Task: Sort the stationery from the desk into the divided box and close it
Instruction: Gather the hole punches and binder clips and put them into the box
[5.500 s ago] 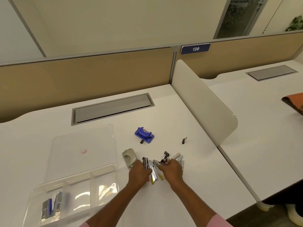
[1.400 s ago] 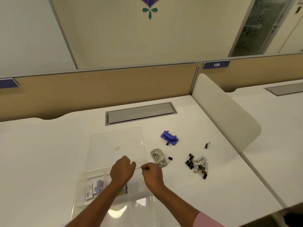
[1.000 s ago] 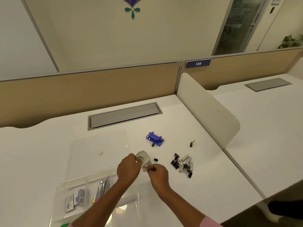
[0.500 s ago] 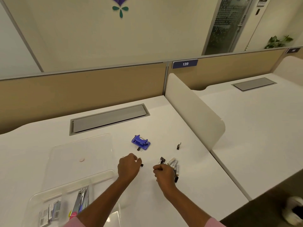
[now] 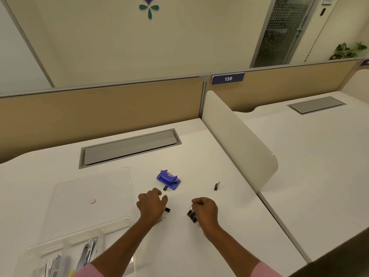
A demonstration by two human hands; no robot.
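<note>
My left hand (image 5: 151,204) lies curled over the grey hole punch (image 5: 160,220), of which only a pale edge shows under the palm. A black binder clip (image 5: 167,210) sits just right of that hand. My right hand (image 5: 205,210) is closed in a fist on a bunch of black binder clips (image 5: 191,215), hiding the rest of the pile. Beyond the hands lie a blue hole punch (image 5: 168,179) with a small clip (image 5: 165,188) at its near edge. The clear divided box (image 5: 40,254) stands at lower left with its lid (image 5: 91,194) open flat.
A lone binder clip (image 5: 216,185) lies to the right near the white divider panel (image 5: 239,140). The box holds metal clippers (image 5: 86,254) and staple packs (image 5: 50,266). A grey cable hatch (image 5: 129,147) is set in the desk at the back.
Both hands left the box and moved right over the desk. The left settled on the grey punch, and the right closed over the clip pile. The view shifted.
</note>
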